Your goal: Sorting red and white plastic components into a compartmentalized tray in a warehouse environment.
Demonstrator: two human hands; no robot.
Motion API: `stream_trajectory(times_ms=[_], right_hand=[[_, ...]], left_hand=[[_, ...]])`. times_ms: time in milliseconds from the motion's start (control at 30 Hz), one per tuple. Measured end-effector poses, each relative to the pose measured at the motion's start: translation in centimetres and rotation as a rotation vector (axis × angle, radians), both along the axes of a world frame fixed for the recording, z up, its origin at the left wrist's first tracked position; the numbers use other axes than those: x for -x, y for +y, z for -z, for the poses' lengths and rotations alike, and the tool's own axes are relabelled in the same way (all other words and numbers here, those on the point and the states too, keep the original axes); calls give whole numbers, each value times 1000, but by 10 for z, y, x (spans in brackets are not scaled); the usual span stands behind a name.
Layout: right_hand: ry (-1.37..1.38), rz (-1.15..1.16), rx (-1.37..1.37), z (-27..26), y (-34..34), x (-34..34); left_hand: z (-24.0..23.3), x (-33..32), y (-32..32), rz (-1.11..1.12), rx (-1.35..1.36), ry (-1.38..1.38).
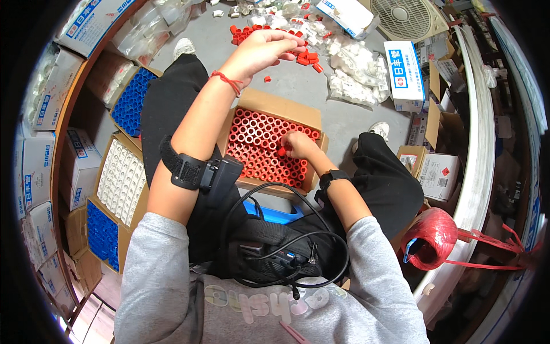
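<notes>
A cardboard box [277, 106] stands on the floor between the legs, filled with rows of upright red plastic pipe fittings [256, 129]. My right hand [298, 145] is at the right part of these rows, its fingers closed around a red pipe fitting [282, 151]. My left hand [268, 49] is raised beyond the box, near a loose pile of red fittings [307, 58]; its fingers are extended and slightly bent, with nothing visible in them. One red fitting [267, 79] lies alone on the floor between the pile and the box.
Left of the legs are boxes of blue fittings [134, 101] and white fittings [122, 180]. Bags of white fittings [356, 81], a white carton [404, 73] and a fan [401, 15] lie ahead to the right. A red twine roll [434, 234] is at the right. A black cable [275, 184] loops over the lap.
</notes>
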State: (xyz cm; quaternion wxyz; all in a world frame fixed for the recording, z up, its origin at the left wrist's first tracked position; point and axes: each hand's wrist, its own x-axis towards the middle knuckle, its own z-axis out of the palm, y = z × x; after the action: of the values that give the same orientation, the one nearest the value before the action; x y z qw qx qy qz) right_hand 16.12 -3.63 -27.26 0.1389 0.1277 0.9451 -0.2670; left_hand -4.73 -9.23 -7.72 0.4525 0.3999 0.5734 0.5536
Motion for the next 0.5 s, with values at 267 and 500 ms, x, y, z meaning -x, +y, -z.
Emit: stream_trajectory(times_ms=[267,500], right_hand=[[35,70,-54,9,-16,8],[159,121,-30,18,-19,10]], left_hand=[[4,9,4,13,-3,44],[7,13,13,19,-15,41]])
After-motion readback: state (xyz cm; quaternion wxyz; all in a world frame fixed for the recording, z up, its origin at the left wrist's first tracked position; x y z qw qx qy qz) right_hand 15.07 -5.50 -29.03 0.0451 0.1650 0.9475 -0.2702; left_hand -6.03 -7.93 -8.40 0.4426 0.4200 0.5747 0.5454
